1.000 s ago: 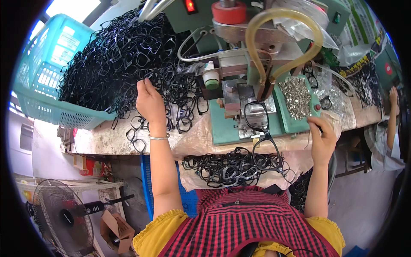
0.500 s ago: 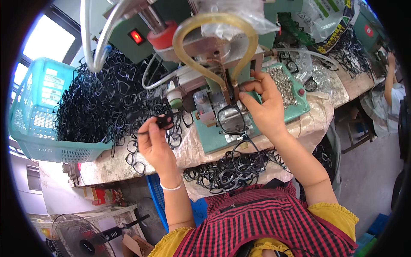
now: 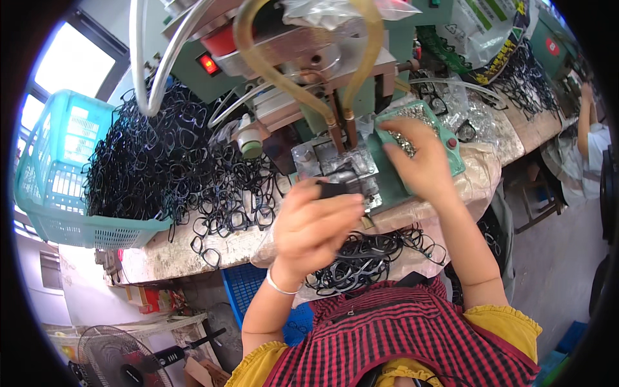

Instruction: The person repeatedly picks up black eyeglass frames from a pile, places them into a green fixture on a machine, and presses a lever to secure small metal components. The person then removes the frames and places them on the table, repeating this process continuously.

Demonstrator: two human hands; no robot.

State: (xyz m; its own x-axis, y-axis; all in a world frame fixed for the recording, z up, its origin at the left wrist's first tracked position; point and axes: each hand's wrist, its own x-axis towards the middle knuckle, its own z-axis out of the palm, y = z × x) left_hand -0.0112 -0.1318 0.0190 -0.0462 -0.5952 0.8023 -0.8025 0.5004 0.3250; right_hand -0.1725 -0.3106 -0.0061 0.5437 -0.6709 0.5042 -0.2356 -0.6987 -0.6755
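Observation:
My left hand (image 3: 313, 229), blurred by motion, is in front of the machine's metal fixture (image 3: 351, 169). Its fingers are closed on a small black piece (image 3: 333, 189), whose kind I cannot make out. Dark eyeglass-frame parts lie at the fixture, partly hidden by that hand. My right hand (image 3: 422, 161) reaches over a green tray (image 3: 454, 155) of small metal parts (image 3: 412, 116). Its fingertips are smeared and dip among the parts, so any grip is unclear. Two brown-tipped machine prongs (image 3: 342, 132) with yellowish tubes come down over the fixture.
Black eyeglass frames (image 3: 138, 151) are heaped by a turquoise basket (image 3: 61, 213) at left. More frames (image 3: 354, 264) lie at the table's front edge. A blue crate (image 3: 242, 290) and a fan (image 3: 119, 361) stand below. Another person's arm (image 3: 585, 122) shows far right.
My left hand has moved right, to the fixture, with the black piece. My right hand has gone from the prongs to the parts tray. The eyeglass frame hanging at the fixture is now mostly hidden.

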